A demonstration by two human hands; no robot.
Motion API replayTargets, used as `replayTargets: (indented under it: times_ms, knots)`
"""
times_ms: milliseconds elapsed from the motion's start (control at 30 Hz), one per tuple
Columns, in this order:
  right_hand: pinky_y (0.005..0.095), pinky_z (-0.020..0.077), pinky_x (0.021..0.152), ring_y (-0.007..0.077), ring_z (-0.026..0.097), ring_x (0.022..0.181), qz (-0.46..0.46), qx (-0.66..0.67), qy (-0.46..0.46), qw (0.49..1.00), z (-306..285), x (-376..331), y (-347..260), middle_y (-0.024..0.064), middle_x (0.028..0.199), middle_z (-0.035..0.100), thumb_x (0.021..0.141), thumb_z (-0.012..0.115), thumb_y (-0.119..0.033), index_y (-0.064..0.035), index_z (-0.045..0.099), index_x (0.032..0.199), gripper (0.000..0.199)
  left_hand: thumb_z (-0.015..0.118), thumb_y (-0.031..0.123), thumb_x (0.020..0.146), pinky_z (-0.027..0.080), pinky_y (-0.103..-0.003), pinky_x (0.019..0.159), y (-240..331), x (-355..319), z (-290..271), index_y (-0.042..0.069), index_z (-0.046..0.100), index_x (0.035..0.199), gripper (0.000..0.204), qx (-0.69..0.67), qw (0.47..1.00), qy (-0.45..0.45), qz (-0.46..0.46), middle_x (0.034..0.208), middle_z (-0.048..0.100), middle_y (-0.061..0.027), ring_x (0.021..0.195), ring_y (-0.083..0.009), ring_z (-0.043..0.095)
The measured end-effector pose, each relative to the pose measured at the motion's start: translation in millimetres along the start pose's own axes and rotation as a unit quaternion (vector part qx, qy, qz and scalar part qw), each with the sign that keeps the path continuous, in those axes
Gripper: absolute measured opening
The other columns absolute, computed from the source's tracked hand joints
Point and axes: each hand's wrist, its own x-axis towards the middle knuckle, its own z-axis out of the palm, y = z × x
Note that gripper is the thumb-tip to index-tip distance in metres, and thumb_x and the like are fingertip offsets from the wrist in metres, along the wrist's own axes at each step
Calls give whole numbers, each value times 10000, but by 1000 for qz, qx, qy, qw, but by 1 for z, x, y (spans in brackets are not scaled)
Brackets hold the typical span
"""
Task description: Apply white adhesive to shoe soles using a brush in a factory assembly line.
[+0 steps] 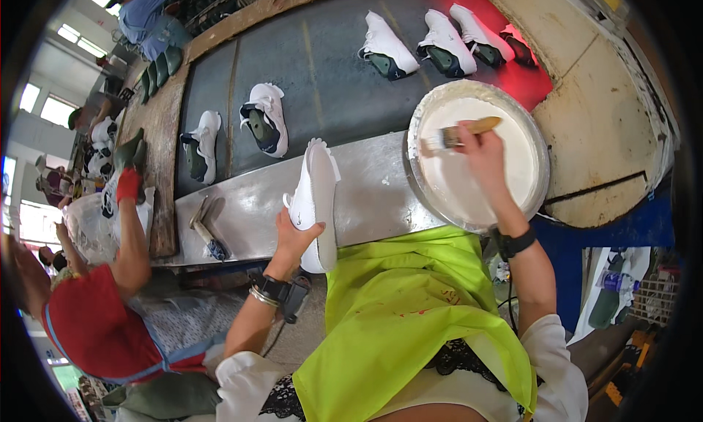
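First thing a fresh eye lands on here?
Likely the lime-green apron, lower centre, by sheer colour. Next, right of centre, the basin of white liquid, with the right hand holding a brush over it. Then the red glow at the far right end of the dark surface.

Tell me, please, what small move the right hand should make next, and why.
Perhaps bring the brush across to the white shoe: the right hand holds it over the basin of white liquid, while the left hand holds that shoe, underside facing right.

The brush tip (433, 142) over the bowl (543, 166) is blurred; left of the bowl, a shoe (319, 199) hides some fingers of the left hand (292, 242).
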Motion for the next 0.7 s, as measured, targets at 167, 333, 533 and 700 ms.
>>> replayTargets:
  times_ms: [167,333,533,700]
  knots:
    - [295,518,728,141,642,807,-55,15,-91,994,89,-26,-27,90,916,673,912,583,-99,12,627,1029,167,697,129,782,487,-353,869,54,-46,0,5,391,1328,638,-434,889,-102,-107,1149,580,-136,1018,-217,585]
    - [283,509,752,150,645,845,-142,-63,-117,981,105,-59,-34,87,910,666,927,546,-73,-11,634,1012,138,672,108,782,471,-342,894,73,-73,16,38,324,1409,721,-399,908,-119,-41,1201,552,-116,1058,-214,566]
    - [277,493,699,155,633,810,-204,-62,-193,958,86,-105,-51,108,860,666,939,541,-120,12,627,1013,174,691,131,775,460,-325,905,61,-83,31,37,311,1421,755,-423,895,-141,-17,1221,542,-108,1068,-189,551]
    - [284,490,648,186,658,741,-62,-69,-75,993,88,-35,-42,145,810,666,926,577,-190,45,624,965,243,699,150,772,451,-314,907,63,-97,30,27,322,1415,755,-447,878,-169,0,1217,542,-102,1063,-177,542]
